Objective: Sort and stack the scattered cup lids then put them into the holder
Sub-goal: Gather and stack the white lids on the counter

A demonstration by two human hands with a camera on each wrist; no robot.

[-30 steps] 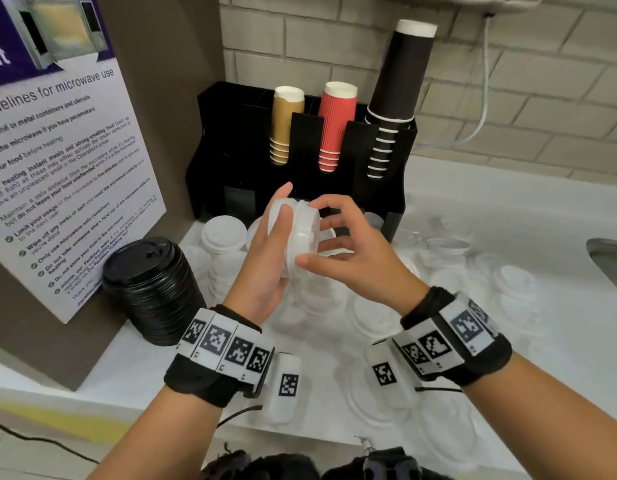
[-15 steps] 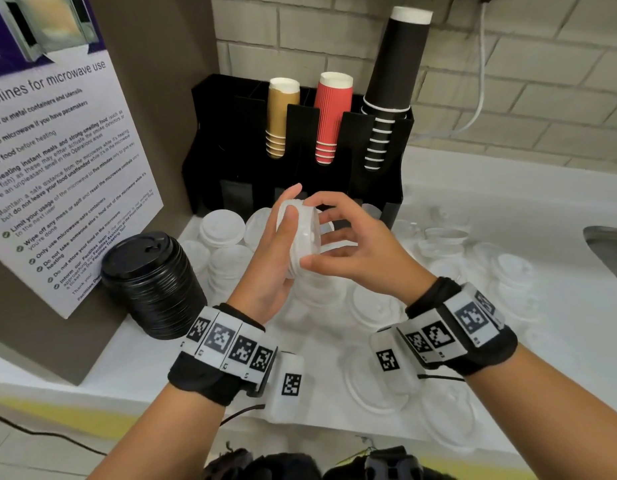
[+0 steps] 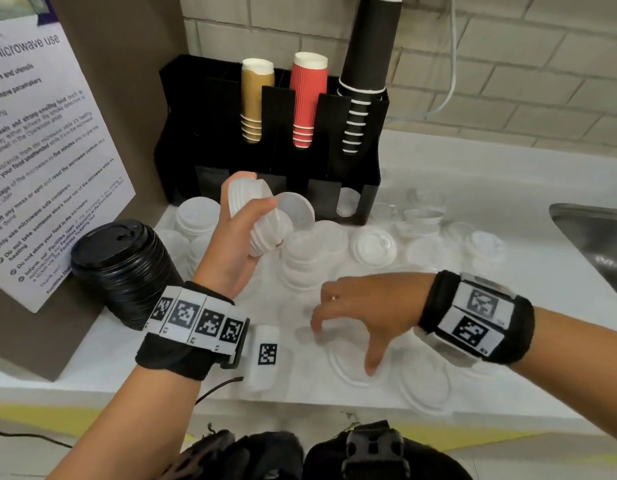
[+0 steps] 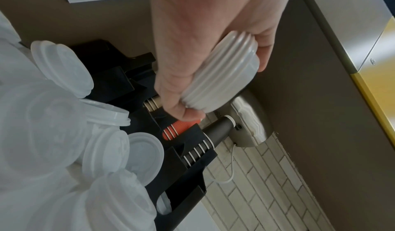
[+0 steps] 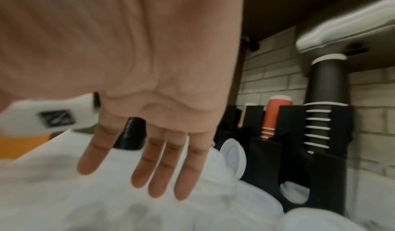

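Observation:
My left hand point(image 3: 246, 216) point(image 4: 215, 82) grips a small stack of white lids point(image 3: 257, 216) point(image 4: 222, 76), held on edge above the counter in front of the black holder point(image 3: 300, 174) point(image 4: 188, 152). My right hand point(image 3: 348, 327) point(image 5: 153, 175) hovers palm down with its fingers spread, over flat clear lids point(image 3: 355, 365) near the counter's front edge, and holds nothing. Several white lids point(image 3: 373, 247) lie scattered on the white counter point(image 3: 529, 258). A stack of white lids point(image 3: 302, 258) stands in the middle. A white lid point(image 3: 296, 209) leans against the holder's front.
A tall stack of black lids point(image 3: 123, 268) stands at the left beside a brown panel with a notice point(image 3: 47, 161). The holder carries tan, red point(image 3: 309, 98) and black cups point(image 3: 366, 74). A steel sink point(image 3: 598, 237) lies at the right. Brick wall behind.
My right hand has let go of the lid stack and dropped down toward the front of the counter. The left hand still holds the stack, now a little further left.

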